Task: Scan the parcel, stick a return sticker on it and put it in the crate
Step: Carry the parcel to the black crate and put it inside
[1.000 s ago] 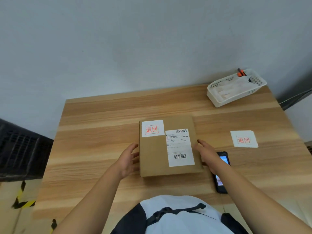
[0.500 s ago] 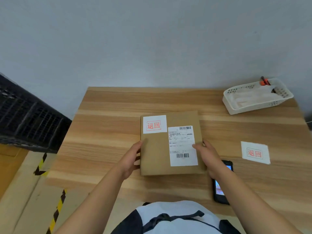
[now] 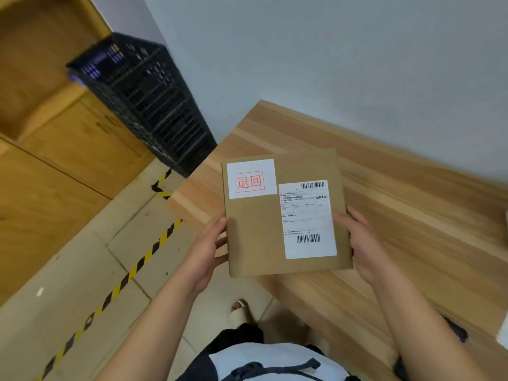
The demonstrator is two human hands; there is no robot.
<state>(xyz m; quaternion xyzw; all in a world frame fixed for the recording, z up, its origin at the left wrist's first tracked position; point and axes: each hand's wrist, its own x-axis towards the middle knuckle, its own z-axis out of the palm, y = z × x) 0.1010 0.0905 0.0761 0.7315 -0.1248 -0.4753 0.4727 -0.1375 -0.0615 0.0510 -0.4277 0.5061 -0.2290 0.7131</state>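
A flat brown cardboard parcel (image 3: 255,232) is held in the air over the left end of the wooden table (image 3: 398,193). A white return sticker with red characters (image 3: 250,179) sits on its upper left corner, and a white shipping label with barcodes (image 3: 308,218) covers its right half. My left hand (image 3: 206,251) grips the parcel's left edge. My right hand (image 3: 362,243) grips its right edge, thumb on the label. The black slatted plastic crate (image 3: 148,105) stands on the floor to the left, beyond the table's end and against the wall.
A dark handheld scanner (image 3: 456,331) lies on the table at the lower right. Yellow-black hazard tape (image 3: 123,279) runs across the tiled floor. Wooden cabinets (image 3: 55,160) fill the left side. My foot in a light slipper (image 3: 242,312) stands below the parcel.
Both hands have lifted the parcel off the table. The view has swung left, bringing the crate and floor into sight; the white basket and the loose sticker are out of frame.
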